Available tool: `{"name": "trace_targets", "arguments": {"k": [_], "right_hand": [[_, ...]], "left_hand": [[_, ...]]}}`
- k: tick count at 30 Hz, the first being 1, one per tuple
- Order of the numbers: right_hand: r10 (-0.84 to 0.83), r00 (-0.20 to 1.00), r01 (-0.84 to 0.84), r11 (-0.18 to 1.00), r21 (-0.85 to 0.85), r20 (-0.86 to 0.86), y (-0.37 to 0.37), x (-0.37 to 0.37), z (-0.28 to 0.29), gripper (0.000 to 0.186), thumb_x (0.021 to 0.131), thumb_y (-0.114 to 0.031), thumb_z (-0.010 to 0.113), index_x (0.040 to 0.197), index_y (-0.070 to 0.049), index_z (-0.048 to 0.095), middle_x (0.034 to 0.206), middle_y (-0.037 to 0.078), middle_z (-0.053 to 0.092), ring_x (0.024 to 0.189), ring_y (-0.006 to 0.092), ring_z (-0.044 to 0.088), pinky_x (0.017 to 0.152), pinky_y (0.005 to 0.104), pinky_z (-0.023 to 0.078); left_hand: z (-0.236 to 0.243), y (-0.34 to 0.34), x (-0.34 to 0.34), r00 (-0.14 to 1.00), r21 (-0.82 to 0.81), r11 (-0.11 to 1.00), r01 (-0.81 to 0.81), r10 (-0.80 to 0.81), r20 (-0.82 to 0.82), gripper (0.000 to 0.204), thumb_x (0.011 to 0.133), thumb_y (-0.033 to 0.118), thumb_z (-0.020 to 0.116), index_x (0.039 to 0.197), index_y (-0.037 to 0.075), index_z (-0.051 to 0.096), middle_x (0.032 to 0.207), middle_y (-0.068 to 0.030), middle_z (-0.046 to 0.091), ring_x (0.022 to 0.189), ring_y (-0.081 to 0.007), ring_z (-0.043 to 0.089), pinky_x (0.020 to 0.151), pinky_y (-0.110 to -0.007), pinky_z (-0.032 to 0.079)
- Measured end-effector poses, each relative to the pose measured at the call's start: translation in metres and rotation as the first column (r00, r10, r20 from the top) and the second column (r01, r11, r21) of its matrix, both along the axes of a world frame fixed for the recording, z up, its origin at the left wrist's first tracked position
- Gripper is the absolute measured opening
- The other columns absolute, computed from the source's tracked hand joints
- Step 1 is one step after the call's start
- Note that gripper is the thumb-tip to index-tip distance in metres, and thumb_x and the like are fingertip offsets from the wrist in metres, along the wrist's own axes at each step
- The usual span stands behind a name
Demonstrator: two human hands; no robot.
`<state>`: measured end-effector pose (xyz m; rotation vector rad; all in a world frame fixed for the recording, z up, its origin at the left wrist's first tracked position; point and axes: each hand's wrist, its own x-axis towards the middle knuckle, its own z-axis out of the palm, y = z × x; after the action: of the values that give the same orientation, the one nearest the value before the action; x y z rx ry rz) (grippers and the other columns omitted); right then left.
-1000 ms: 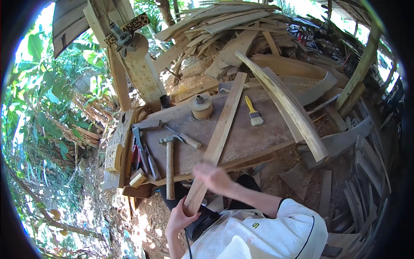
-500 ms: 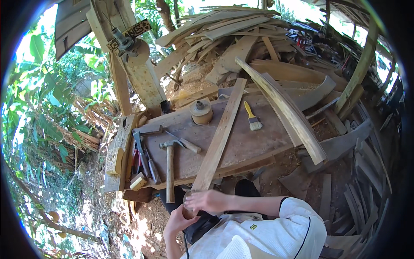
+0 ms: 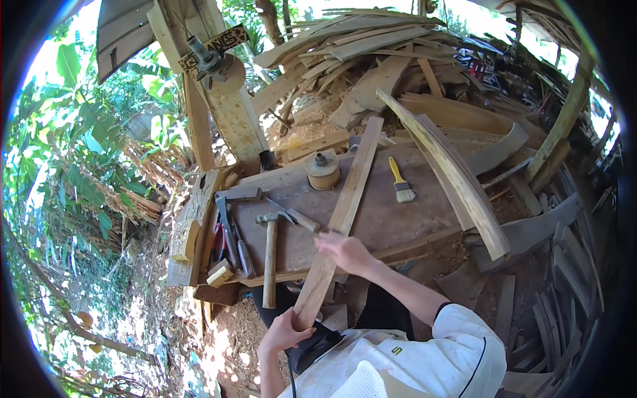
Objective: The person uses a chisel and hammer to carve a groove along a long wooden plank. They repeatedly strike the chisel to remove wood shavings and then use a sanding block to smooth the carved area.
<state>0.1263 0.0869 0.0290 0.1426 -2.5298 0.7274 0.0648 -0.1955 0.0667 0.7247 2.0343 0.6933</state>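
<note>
A long, narrow wooden board (image 3: 361,169) slants from the workbench (image 3: 405,219) down toward my lap. Its near end is gripped by my left hand (image 3: 292,331), thumb on top and fingers wrapped round the edge. Farther up, my right hand (image 3: 348,253) presses palm down across the board, fingers bent together and smeared by motion. Something small may be under those fingers, but I cannot make it out. To the left of the board lie a hammer (image 3: 271,262) with a wooden handle and a chisel-like tool (image 3: 302,219) with a wooden handle.
On the bench are a paintbrush (image 3: 401,182) with a yellow handle, a round wooden block with a metal centre (image 3: 323,171), and several hand tools (image 3: 229,232) at the left. A curved plank (image 3: 458,186) overhangs the right side. Stacked boards (image 3: 378,73) rise behind.
My right hand has slid away from my left hand, up along the board toward the bench. My left hand stays on the near end. The whole view has shifted slightly.
</note>
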Motion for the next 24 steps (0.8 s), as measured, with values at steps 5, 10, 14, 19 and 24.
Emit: {"name": "trace_targets", "arguments": {"k": [5,10,14,19,24], "right_hand": [[0.145,0.975,-0.138,0.989,0.052,-0.169,-0.046,0.014,-0.005,0.022,0.095,-0.016,0.064,0.111,-0.001,0.069,0.122,0.014,0.071,0.11,0.0297,0.069,0.097,0.044,0.055],[0.046,0.997,-0.042,0.998,-0.051,0.066,0.012,0.01,0.007,0.028,0.099,-0.019,0.063,0.118,0.0,0.071,0.128,0.016,0.07,0.122,0.0314,0.066,0.1,0.0419,0.057],[-0.156,0.986,0.155,0.988,0.013,0.058,-0.005,0.026,0.005,0.023,0.096,-0.017,0.064,0.11,-0.001,0.07,0.124,0.014,0.071,0.113,0.0306,0.069,0.097,0.043,0.057],[0.039,0.993,-0.034,0.998,0.051,-0.111,0.002,0.028,-0.004,0.024,0.094,-0.014,0.064,0.115,-0.003,0.071,0.124,0.014,0.072,0.117,0.0305,0.068,0.1,0.0412,0.057],[-0.174,0.981,0.179,0.982,0.059,-0.092,0.02,0.023,0.0,0.024,0.095,-0.013,0.061,0.115,-0.002,0.07,0.122,0.015,0.071,0.117,0.0309,0.067,0.1,0.0413,0.056]], "left_hand": [[-0.013,0.005,-0.003,0.907,0.31,0.942,0.13,0.014,-0.421,0.072,0.073,0.043,0.092,0.117,-0.003,0.058,0.096,-0.0227,0.075,0.089,-0.0358,0.076,0.078,-0.043,0.06],[-0.003,0.011,-0.005,0.98,0.089,0.995,0.039,-0.021,-0.198,0.079,0.073,0.044,0.091,0.128,-0.001,0.056,0.103,-0.0278,0.073,0.1,-0.042,0.073,0.085,-0.045,0.057],[0.005,0.007,-0.013,0.961,-0.008,0.995,0.104,-0.102,-0.259,0.079,0.072,0.041,0.092,0.128,0.0,0.054,0.1,-0.0274,0.073,0.097,-0.0417,0.073,0.083,-0.045,0.057],[0.006,0.018,-0.006,0.959,0.115,0.992,0.047,-0.013,-0.282,0.076,0.07,0.035,0.092,0.126,0.001,0.053,0.097,-0.0257,0.072,0.093,-0.0413,0.073,0.082,-0.046,0.057],[0.006,0.02,-0.004,0.936,0.131,0.99,0.059,-0.009,-0.353,0.084,0.071,0.032,0.091,0.137,0.0,0.049,0.101,-0.0278,0.072,0.096,-0.0445,0.072,0.085,-0.047,0.057]]}}
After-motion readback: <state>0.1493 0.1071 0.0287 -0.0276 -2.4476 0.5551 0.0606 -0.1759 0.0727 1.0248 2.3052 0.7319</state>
